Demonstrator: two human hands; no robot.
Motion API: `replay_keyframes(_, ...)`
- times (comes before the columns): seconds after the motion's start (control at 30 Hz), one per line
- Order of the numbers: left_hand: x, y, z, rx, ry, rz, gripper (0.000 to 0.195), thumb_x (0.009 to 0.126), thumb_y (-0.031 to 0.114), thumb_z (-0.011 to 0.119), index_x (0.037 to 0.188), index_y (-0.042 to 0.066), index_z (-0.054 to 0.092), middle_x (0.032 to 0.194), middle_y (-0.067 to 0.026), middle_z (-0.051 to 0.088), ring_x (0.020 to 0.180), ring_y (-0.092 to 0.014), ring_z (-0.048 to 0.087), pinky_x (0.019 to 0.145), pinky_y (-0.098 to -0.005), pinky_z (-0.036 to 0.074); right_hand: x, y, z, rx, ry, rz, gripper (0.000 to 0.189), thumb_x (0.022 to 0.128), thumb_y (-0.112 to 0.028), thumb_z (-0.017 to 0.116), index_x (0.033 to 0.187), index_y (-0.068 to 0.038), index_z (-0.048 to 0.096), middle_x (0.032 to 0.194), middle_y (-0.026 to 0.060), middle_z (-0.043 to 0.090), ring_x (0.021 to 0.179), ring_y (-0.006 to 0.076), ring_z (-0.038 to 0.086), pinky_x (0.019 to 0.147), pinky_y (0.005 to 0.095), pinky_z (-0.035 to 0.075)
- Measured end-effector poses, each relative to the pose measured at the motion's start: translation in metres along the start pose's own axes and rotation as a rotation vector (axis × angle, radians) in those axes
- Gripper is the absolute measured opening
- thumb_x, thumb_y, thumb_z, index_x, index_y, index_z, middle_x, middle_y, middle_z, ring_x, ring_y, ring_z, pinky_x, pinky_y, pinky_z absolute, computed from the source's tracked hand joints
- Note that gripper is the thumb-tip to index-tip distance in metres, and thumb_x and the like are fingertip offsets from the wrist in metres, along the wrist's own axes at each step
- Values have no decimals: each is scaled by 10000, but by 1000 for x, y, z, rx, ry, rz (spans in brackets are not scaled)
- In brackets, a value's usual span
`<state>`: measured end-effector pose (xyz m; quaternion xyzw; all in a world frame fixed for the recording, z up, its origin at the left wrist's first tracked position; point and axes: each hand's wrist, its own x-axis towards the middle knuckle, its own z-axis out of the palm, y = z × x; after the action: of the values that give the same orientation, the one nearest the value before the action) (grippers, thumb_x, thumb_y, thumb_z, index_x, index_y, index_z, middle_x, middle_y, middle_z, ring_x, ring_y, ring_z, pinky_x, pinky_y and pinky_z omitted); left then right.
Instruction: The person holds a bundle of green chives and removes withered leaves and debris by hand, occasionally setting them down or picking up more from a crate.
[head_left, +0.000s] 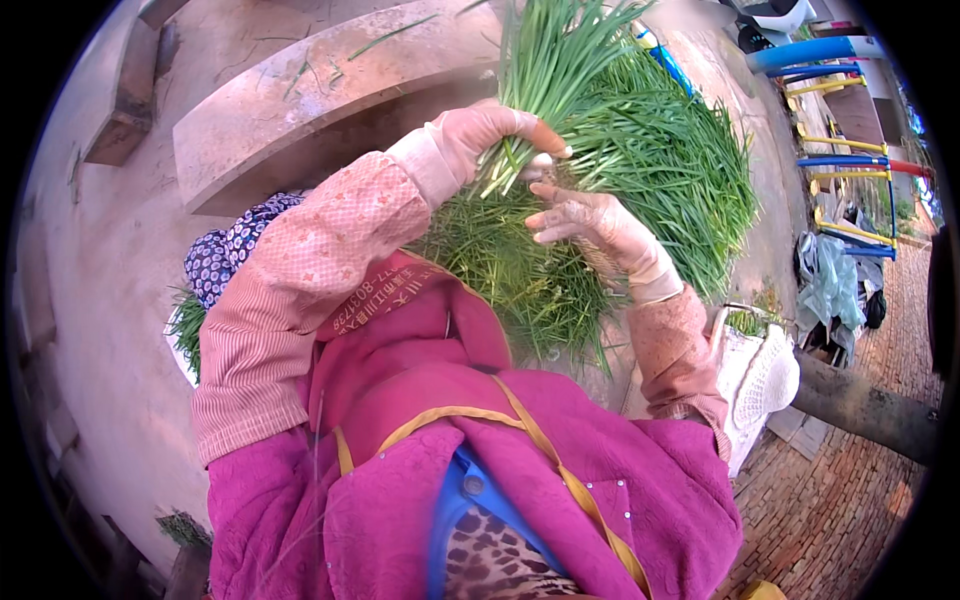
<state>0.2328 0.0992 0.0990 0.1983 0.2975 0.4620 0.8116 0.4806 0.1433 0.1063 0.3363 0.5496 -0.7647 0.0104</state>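
My left hand (510, 135), in a thin pale glove, is closed around a bunch of long green leafy stalks (555, 67), probably Chinese chives. The pale stalk ends stick out below the fingers and the leaves point away from me. Just to the right, my right hand (589, 221), gloved too, has its fingers apart near the stalk ends. A large heap of the same greens (675, 165) lies beyond and beside it. Below both hands is a pile of loose, thinner green leaves and trimmings (525, 277), close to my magenta apron.
A low stone bench (322, 82) with a few stray leaves stands ahead to the left. Dark blue patterned cloth (240, 240) and more greens (187, 330) are by my left arm. A white bag (750, 382) lies at my right elbow, near a pole (862, 405) and blue-and-yellow metal frames (847, 154).
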Motion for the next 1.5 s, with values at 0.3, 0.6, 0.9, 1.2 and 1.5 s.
replay_keyframes(0.3,-85,12,11,434,235,-213,223,691,-17,732,892,24,644,746,-53,637,587,-111,598,487,-239,480,91,2,81,803,-88,-547,1011,730,-654,691,1433,-30,317,1411,256,396,1318,385,401,1093,521,345)
replay_keyframes(0.6,-121,-36,-31,656,432,-232,280,697,-27,721,935,33,585,707,-25,606,562,-96,589,463,-243,472,153,-6,81,898,-29,-430,779,831,-419,711,1374,45,399,1284,171,532,1194,306,521,1112,494,336)
replay_keyframes(0.9,-156,51,-65,1144,422,491,1285,635,272,902,1529,38,10,1487,-179,341,1353,-208,331,1109,-311,282,207,-118,129,662,-79,-593,289,832,-29,698,1107,-10,610,892,91,663,809,197,658,733,340,575)
replay_keyframes(1.2,-121,128,-167,1025,648,1083,717,717,196,797,1299,9,422,1049,-92,621,933,-189,610,819,-307,506,290,-192,206,-90,266,-937,341,839,-148,738,1146,-40,639,958,17,671,840,139,625,736,288,511)
replay_keyframes(1.5,-89,110,-264,900,856,925,868,659,200,838,1346,51,329,1081,-100,614,956,-197,605,844,-321,501,394,-158,194,47,16,-672,264,822,-197,752,993,-4,695,899,31,690,777,123,610,691,281,489)
